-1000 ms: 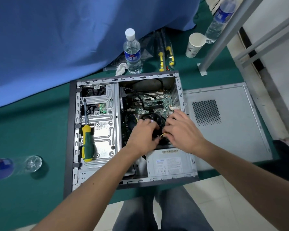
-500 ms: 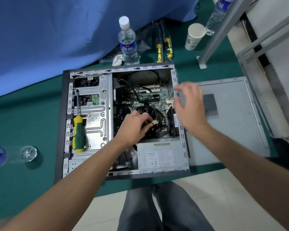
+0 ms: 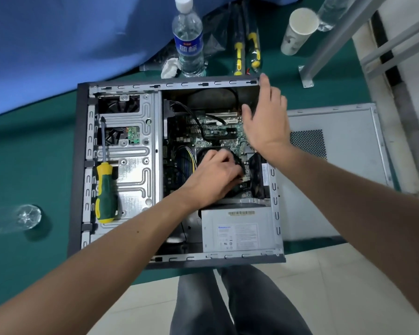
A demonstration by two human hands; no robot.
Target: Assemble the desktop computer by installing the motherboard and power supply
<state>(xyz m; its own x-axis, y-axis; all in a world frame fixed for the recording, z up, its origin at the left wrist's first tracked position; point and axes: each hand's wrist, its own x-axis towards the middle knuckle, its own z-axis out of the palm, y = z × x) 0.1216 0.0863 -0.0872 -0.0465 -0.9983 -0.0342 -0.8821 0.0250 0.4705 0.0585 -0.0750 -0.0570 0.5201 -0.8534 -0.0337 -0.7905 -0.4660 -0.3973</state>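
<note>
Lying open on the green table [image 3: 34, 146], the computer case [image 3: 81, 151] holds the motherboard [image 3: 218, 131] at its far right and the power supply [image 3: 237, 230] near; the left hand [image 3: 215, 175] curls over the black cooler, what it grips hidden; the right hand [image 3: 266, 117] hovers, fingers straight, over the far-right corner

Bright even light, soft shadows, wide-angle edge bending, slight motion blur

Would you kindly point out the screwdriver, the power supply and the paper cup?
screwdriver [image 3: 105, 193]: head view, on its green and yellow handle.
power supply [image 3: 237, 228]: head view, on its grey top face.
paper cup [image 3: 298, 30]: head view, on its side wall.
</note>
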